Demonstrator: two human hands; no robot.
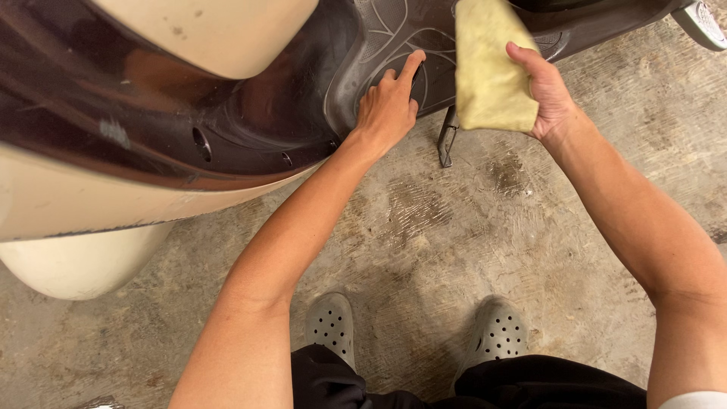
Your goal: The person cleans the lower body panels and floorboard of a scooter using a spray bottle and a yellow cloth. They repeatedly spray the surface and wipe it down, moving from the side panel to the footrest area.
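Note:
I stand over a scooter with a dark grey footboard (394, 30) and cream body panels (98, 201). My left hand (388, 106) rests on the footboard's near edge, fingers curled, index finger stretched onto the patterned mat. My right hand (547, 95) grips a folded yellow cloth (488, 64) and holds it upright just above the footboard, to the right of my left hand. The cloth hides part of the footboard behind it.
The scooter's metal side stand (447, 140) drops to the stained concrete floor (454, 227) between my hands. A cream front fender (79, 265) bulges at the left. My feet in grey perforated clogs (331, 324) stand below. A shoe (703, 21) shows at the top right corner.

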